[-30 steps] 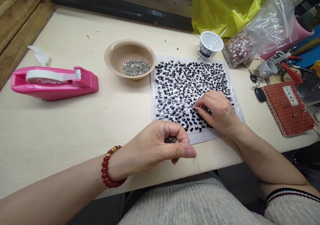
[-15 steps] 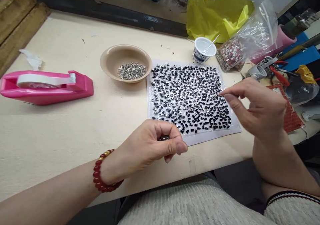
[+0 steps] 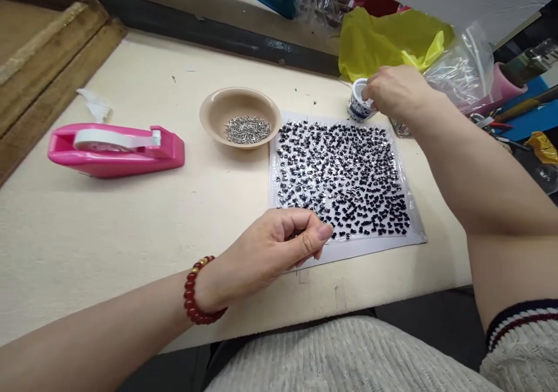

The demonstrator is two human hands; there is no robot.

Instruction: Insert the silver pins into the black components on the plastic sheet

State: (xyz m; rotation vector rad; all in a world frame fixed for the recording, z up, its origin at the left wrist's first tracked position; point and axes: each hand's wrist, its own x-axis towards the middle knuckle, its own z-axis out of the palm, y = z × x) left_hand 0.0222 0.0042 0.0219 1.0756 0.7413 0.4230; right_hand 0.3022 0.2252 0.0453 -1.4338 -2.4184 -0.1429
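Observation:
My left hand (image 3: pixel 279 241) is curled closed around small metal pieces, which show faintly between the fingers, in front of the sheet's lower left edge. At the cup (image 3: pixel 358 108), white with a blue pattern, is my right hand (image 3: pixel 394 90), its fingers bent down at the rim; its fingertips and anything between them are hidden. Many small black pieces with thin pins stand on the white, plastic-covered sheet (image 3: pixel 344 177). A beige bowl (image 3: pixel 213 110) left of the sheet holds a heap of small silver pins (image 3: pixel 247 130).
A pink tape dispenser (image 3: pixel 117 162) lies on the left, near a scrap of white paper (image 3: pixel 95 106) and a wooden frame (image 3: pixel 56 72). Behind the cup are a yellow bag (image 3: pixel 370 38) and a clear plastic bag (image 3: pixel 462 69). Tools lie at the far right.
My right hand has moved from the sheet's right side up and away to the cup. My left hand stays closed near the sheet's lower edge. The camera view has shifted slightly.

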